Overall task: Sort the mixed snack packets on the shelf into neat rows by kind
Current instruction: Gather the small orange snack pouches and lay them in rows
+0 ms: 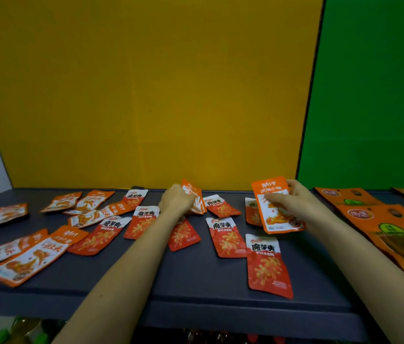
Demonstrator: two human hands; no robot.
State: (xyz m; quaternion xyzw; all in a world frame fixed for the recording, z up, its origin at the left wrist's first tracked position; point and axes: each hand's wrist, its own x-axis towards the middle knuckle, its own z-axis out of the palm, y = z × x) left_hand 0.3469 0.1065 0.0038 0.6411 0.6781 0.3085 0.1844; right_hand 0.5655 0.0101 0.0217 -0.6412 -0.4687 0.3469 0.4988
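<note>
Small snack packets lie scattered on a dark grey shelf (196, 276). Red packets with black lettering sit mostly in the middle, such as one (266, 264) near the front. Orange-and-white packets cluster at the left, one (29, 256) close to the front edge. My left hand (177, 198) is shut on an orange-and-white packet (194, 197), lifted and tilted near the back. My right hand (292, 199) holds another orange-and-white packet (276, 207) upright above the shelf, partly covering a red packet (251, 212) behind it.
Larger orange bags (382, 219) lie in a row along the right end of the shelf. A yellow panel (146, 95) and a green panel (374, 95) form the back wall. Bottles show dimly below the shelf's front edge (220, 316).
</note>
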